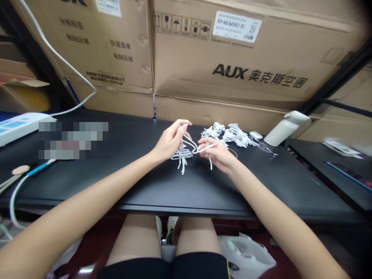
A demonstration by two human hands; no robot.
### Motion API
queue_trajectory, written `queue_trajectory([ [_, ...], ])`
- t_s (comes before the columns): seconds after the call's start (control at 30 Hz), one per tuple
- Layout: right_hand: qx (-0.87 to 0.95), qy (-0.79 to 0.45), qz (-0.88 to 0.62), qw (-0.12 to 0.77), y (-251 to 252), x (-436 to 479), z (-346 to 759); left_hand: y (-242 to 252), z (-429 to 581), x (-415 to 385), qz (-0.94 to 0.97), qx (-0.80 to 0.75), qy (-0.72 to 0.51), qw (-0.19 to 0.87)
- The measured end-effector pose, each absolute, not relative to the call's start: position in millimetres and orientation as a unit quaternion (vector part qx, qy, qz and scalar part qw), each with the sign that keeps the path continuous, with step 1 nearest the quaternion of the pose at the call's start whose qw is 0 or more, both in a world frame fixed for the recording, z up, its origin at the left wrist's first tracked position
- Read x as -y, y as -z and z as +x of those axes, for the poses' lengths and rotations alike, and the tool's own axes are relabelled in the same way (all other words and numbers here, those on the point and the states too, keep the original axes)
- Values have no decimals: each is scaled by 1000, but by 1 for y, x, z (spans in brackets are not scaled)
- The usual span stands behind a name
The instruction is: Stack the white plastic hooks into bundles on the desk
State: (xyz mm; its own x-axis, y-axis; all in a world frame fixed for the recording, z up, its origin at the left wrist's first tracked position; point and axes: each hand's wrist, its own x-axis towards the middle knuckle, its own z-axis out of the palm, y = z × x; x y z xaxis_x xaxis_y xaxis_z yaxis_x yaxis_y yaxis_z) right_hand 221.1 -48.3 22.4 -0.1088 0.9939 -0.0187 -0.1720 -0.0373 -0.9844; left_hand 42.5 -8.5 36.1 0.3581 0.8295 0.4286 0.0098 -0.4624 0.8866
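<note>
Over the middle of the black table [180, 193], my left hand [173, 140] is closed on a white cord [190, 142]. The cord runs across to my right hand [216, 155], whose fingers pinch it where it bends and crosses; one end hangs below them. Under and beside my left hand lies a small bunch of white cords [182, 157]. Behind my right hand is a larger pile of bundled white cords [232, 135], partly hidden by that hand.
A white bottle [286, 128] leans at the back right beside thin metal tools [266, 149]. Large cardboard boxes [232, 58] stand along the back. At the left are a white power strip [26, 126] and cables. A plastic bag [250, 255] sits below the table.
</note>
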Motion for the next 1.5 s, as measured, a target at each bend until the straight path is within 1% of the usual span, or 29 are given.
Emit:
queue_trajectory([
  [0.23, 546, -563, -444, 434, -23, 53, 218, -34, 44, 6, 688, -276, -485, 464],
  [0.33, 541, -564, -445, 438, -23, 54, 216, -35, 44, 7, 692, -266, -475, 475],
  [0.43, 526, -566, -442, 456, -23, 54, 214, -35, 43, 8, 712, -263, -444, 476],
  [0.5, 529, -567, -443, 450, -24, 55, 215, -36, 42, 10, 728, -263, -420, 474],
  [0.67, 553, -571, -437, 421, -25, 56, 215, -37, 41, 14, 763, -282, -389, 433],
  [0.9, 540, -601, -418, 416, -27, 55, 218, -31, 42, 10, 769, -318, -425, 356],
  [1.1, 504, -638, -383, 439, -28, 55, 219, -31, 42, 9, 766, -315, -431, 358],
  [1.2, 504, -626, -382, 457, -28, 56, 216, -31, 43, 10, 763, -303, -437, 367],
  [1.37, 522, -593, -406, 460, -27, 57, 210, -30, 43, 12, 759, -293, -420, 402],
  [1.5, 524, -577, -387, 493, -24, 57, 207, -32, 43, 15, 766, -282, -410, 408],
])
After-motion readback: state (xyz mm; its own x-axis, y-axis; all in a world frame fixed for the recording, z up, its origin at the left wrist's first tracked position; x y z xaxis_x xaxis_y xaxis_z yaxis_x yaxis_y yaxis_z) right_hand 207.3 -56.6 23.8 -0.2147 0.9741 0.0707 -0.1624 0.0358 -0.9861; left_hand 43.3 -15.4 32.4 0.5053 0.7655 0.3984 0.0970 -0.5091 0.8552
